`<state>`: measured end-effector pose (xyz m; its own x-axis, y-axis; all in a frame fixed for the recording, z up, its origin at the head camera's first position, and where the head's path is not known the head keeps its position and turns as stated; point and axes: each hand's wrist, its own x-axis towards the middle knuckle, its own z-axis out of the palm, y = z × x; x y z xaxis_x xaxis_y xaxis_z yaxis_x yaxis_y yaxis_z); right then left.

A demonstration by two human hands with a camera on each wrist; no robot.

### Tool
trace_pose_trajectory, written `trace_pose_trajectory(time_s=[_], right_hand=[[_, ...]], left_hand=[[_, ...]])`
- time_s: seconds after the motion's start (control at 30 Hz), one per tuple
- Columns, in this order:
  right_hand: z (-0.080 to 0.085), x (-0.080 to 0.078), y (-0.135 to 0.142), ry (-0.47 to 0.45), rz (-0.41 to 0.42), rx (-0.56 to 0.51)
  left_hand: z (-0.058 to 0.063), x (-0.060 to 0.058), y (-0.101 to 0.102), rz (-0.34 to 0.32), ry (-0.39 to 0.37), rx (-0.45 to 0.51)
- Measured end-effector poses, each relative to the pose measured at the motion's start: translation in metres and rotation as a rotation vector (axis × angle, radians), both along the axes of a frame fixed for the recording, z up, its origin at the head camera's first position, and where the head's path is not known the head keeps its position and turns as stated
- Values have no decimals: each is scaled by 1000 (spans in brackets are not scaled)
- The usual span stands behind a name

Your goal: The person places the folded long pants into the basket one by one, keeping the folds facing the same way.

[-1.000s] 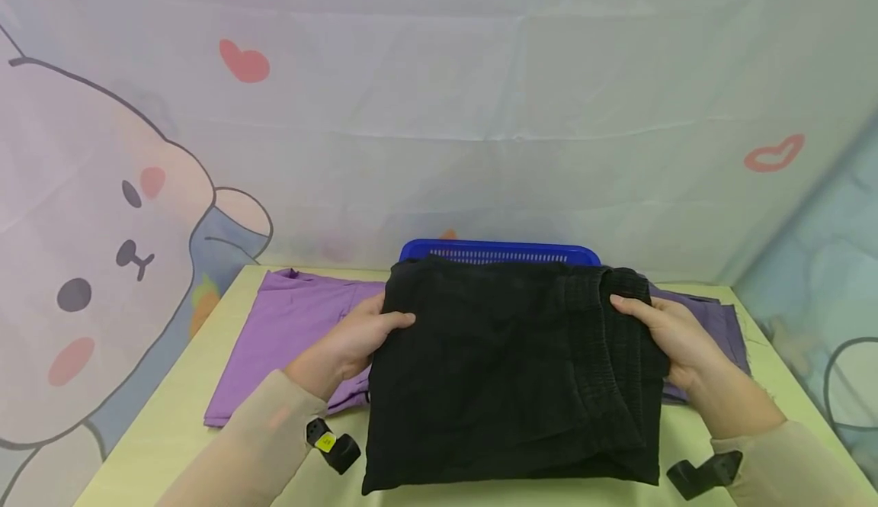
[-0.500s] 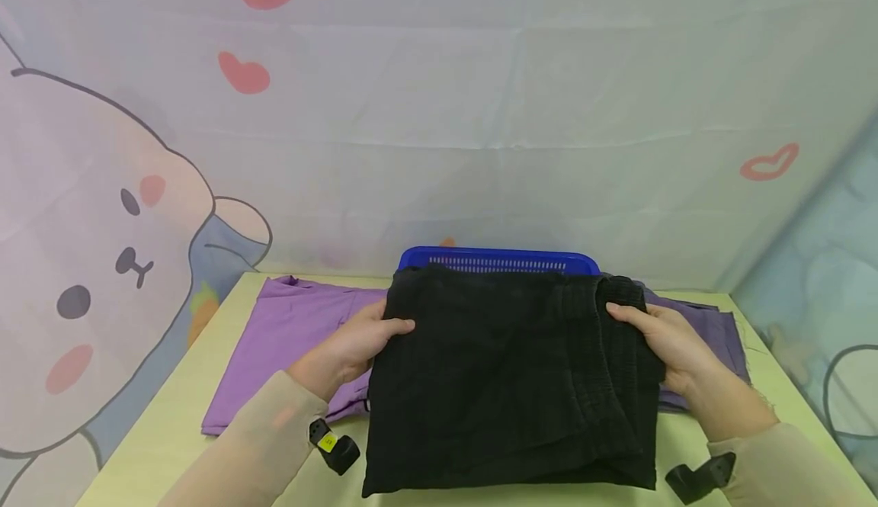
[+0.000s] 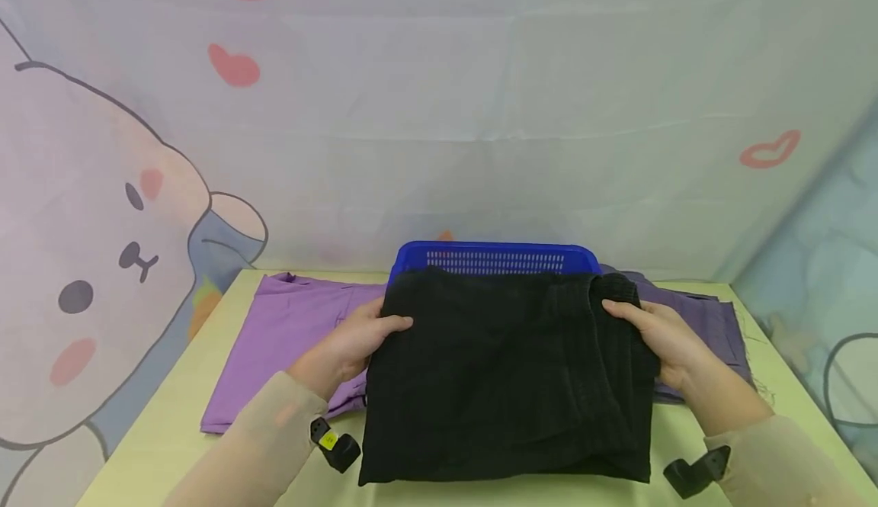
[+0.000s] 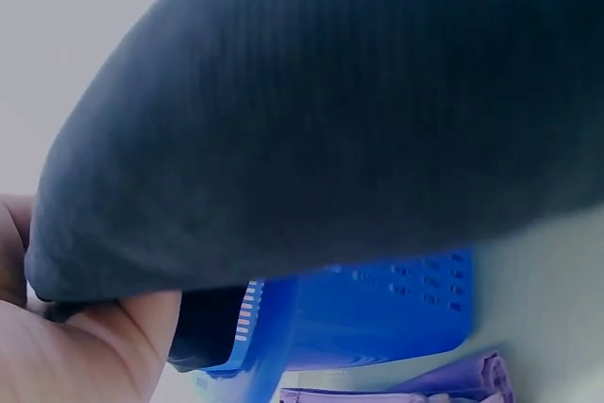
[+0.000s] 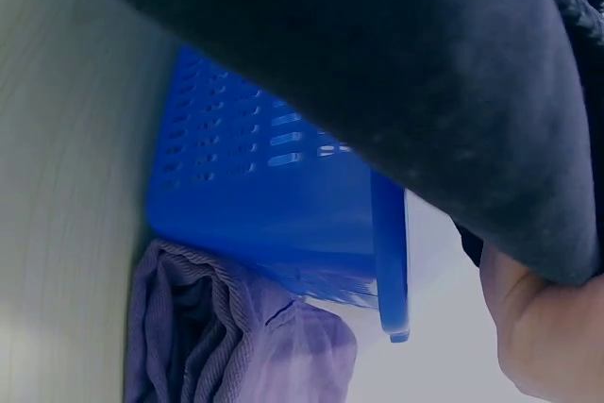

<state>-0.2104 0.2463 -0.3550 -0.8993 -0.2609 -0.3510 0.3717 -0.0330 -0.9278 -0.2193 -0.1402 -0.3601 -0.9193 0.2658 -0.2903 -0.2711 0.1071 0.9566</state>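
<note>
A folded black garment with a ribbed elastic waistband, likely pants (image 3: 494, 377), is held up in front of a blue plastic basket (image 3: 494, 248). My left hand (image 3: 353, 343) grips its left edge, thumb on the front face. On the opposite edge, by the waistband, my right hand (image 3: 668, 339) pinches the cloth with the thumb in front. Fingers behind the fabric are hidden. In the left wrist view the black cloth (image 4: 311, 120) hangs over the basket (image 4: 377, 318). The right wrist view shows the cloth (image 5: 425, 73) above the basket's rim (image 5: 389, 252).
A folded purple garment (image 3: 295, 332) lies left of the basket on the pale yellow table (image 3: 158, 431). To the right lies a folded grey-purple garment (image 3: 706, 324) with frayed threads. A printed curtain (image 3: 514, 110) hangs behind the table.
The black garment and both hands have shifted slightly left in the head view. More of the basket's back wall shows above the cloth. Both grips look the same.
</note>
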Motion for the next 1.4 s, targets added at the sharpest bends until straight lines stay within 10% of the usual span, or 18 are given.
trace_pose_trajectory(time_s=[0.63,1.4], right_hand=[[-3,12,-4,183,112,504],[-8,9,-5,224,101,586]], left_hand=[[-13,15,-14,-74,3,61],[-14,15,-21,-182,2,110]])
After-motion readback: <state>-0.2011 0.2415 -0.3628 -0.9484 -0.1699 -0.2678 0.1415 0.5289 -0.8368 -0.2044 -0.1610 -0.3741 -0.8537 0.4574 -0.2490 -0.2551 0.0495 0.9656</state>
